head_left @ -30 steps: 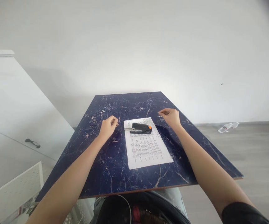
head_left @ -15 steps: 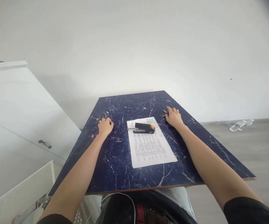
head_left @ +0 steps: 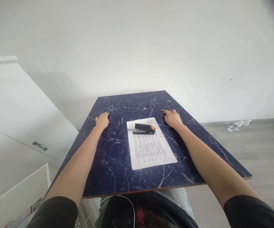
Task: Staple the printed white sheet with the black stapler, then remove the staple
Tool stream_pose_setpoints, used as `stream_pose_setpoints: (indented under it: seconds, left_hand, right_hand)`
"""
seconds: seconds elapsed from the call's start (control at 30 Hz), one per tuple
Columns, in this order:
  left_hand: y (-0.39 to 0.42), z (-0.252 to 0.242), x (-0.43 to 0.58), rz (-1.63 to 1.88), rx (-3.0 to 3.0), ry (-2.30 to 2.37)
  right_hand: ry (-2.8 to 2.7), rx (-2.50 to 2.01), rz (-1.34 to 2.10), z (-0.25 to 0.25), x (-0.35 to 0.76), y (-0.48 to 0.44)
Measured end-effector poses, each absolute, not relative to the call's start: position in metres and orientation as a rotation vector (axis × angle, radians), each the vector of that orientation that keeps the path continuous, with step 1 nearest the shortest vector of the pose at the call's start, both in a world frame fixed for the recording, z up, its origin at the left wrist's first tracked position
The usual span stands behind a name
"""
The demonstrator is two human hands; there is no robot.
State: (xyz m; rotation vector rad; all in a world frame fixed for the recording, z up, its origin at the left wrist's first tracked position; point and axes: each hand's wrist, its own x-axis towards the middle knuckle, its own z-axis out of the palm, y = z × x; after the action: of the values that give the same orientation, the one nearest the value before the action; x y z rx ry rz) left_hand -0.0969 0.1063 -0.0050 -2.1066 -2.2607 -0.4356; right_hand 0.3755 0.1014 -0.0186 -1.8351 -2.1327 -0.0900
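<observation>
On a sheaf of printed paper (head_left: 151,155) lies a black stapler (head_left: 143,129) with an orange patch, its metal arm pointing left. Left of the paper, my left hand (head_left: 102,121) rests on the tabletop with its fingers stretched forward; they cover the spot where a small pale piece lay. Beyond the paper's right corner, my right hand (head_left: 173,119) has its fingers curled together at a small grey strip (head_left: 162,110), which looks like a strip of staples. Only the strip's left end shows past the fingertips.
The dark blue marble-patterned table (head_left: 108,152) reaches toward a white wall. A white cabinet (head_left: 20,104) with a black handle (head_left: 40,146) stands left, above a white perforated basket (head_left: 20,190). A clear plastic item (head_left: 239,125) lies on the floor at right. A white cable (head_left: 129,200) crosses my lap.
My left hand has reached forward, and its fingers now cover the small pale piece. My right fingers have closed in on the grey strip. The whole view has shifted slightly.
</observation>
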Motion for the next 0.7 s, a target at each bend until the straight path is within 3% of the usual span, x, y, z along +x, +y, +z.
stream_pose_setpoints:
  seconds: [0.47, 0.57, 0.7]
  left_hand:
    - [0.041, -0.005, -0.054, -0.3, -2.25, -2.045]
    - [0.03, -0.002, -0.044, -0.421, -2.246, -1.984]
    - [0.02, 0.007, -0.033, -0.84, -2.376, -1.883]
  right_hand:
    - [-2.101, -1.885, -0.045, -0.018, 0.373, 0.101]
    - [-2.112, -1.878, -0.045, -0.018, 0.375, 0.102]
    - [-2.119, -1.901, -0.033, -0.019, 0.375, 0.103]
